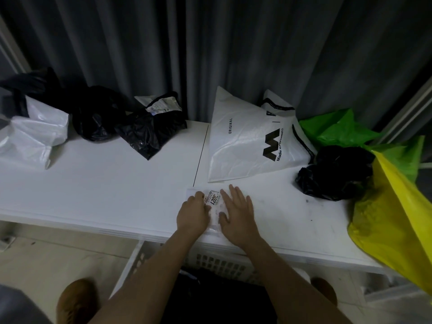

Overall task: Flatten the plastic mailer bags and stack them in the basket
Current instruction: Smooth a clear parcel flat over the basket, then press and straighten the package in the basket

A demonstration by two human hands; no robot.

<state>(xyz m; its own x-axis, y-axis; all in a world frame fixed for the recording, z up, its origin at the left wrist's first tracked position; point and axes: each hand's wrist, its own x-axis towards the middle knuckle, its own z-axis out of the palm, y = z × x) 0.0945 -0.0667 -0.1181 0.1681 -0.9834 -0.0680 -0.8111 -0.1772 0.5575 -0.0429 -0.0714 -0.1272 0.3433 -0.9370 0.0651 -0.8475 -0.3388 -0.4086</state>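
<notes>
Both hands, left hand (192, 215) and right hand (236, 217), spread flat, pressing small clear bag (214, 202) on desk (117, 183); basket (219, 263) holds dark bags; many crumpled bags left.

We see a small clear mailer bag (214, 208) with a printed label lying flat near the front edge of the surface (105, 188); below it sits the white lattice basket (210, 261), dark bags inside.
</notes>
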